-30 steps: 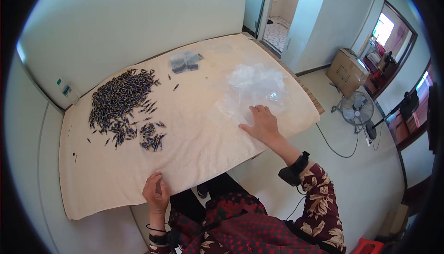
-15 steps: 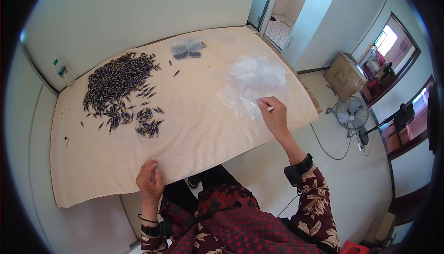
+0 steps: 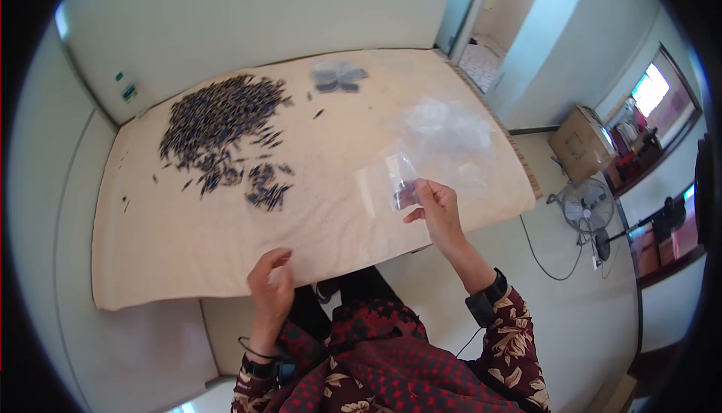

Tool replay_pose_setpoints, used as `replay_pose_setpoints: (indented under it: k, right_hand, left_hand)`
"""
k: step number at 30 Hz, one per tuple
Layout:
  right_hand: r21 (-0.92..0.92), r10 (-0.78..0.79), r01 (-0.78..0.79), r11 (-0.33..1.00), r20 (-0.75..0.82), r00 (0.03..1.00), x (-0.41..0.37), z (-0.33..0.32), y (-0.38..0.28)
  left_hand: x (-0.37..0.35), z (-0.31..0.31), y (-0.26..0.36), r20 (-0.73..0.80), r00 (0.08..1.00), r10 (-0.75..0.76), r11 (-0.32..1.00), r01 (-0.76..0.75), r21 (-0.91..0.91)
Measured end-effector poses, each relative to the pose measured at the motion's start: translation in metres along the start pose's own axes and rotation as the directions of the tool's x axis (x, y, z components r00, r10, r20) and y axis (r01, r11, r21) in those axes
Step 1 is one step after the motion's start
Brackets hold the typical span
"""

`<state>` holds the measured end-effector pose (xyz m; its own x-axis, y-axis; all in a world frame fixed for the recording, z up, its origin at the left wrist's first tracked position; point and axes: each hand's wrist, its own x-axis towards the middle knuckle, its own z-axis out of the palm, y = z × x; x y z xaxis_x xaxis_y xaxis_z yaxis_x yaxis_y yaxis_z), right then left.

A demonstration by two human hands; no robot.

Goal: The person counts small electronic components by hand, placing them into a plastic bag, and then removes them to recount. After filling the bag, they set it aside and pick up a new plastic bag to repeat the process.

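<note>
Between the thumb and fingers of my right hand [image 3: 438, 214], a small clear plastic bag [image 3: 401, 172] is pinched at its lower part. It hangs over the cloth in front of the pile of clear plastic bags [image 3: 449, 129]. My left hand [image 3: 272, 281] hovers at the table's near edge, fingers loosely curled and apart, nothing seen in it. Beyond it lies a small heap of dark pen-like pieces with gold-coloured parts [image 3: 268, 187]. The large pile of the same pieces [image 3: 223, 116] spreads behind. Filled clear bags [image 3: 337, 78] lie near the back edge.
A cream cloth [image 3: 173, 255] covers the table. A bottle [image 3: 128, 91] stands at the back left by the wall. To the right on the floor are a fan [image 3: 585, 206] and a cardboard box [image 3: 579, 146], with a cable [image 3: 535, 251] running nearby.
My right hand has drawn one clear bag away from the bag pile, toward me and to the left. My left hand has lifted slightly and moved right. The camera view has shifted.
</note>
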<state>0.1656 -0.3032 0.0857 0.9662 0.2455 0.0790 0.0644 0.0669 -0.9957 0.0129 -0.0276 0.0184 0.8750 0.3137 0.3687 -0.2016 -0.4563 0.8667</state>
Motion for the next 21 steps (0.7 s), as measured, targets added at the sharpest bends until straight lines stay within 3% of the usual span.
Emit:
replay_pose_setpoints:
  k: [4, 5, 8, 12, 17, 20, 21]
  right_hand:
    - [0.068, 0.051, -0.068, 0.995, 0.227, 0.973, -0.023, 0.05, 0.004]
    - [0.078, 0.061, -0.084, 0.993, 0.262, 0.963, -0.028, 0.062, 0.007]
    - [0.1, 0.134, -0.197, 0.975, 0.442, 0.887, -0.041, 0.089, 0.015]
    - [0.165, 0.214, -0.367, 0.916, 0.573, 0.791, -0.047, 0.106, 0.035]
    - [0.305, 0.114, -0.347, 0.887, 0.583, 0.804, -0.052, 0.123, 0.038]
    - [0.046, 0.155, -0.22, 0.974, 0.572, 0.806, -0.052, 0.13, 0.036]
    - [0.044, 0.158, -0.222, 0.974, 0.57, 0.806, -0.052, 0.129, 0.037]
  left_hand:
    - [0.005, 0.029, 0.049, 0.065, 0.983, -0.174, 0.82, 0.181, -0.544]
    - [0.005, 0.03, 0.053, 0.037, 0.98, -0.196, 0.828, 0.185, -0.529]
    - [0.007, 0.026, 0.057, 0.092, 0.918, -0.386, 0.583, 0.32, -0.747]
    - [-0.007, 0.004, 0.032, 0.068, 0.899, -0.433, 0.664, 0.369, -0.65]
    - [-0.019, -0.013, 0.037, -0.077, 0.863, -0.499, 0.717, 0.361, -0.597]
    - [-0.024, -0.018, 0.033, -0.058, 0.877, -0.476, 0.741, 0.365, -0.564]
    - [-0.024, -0.019, 0.033, -0.055, 0.876, -0.478, 0.739, 0.367, -0.565]
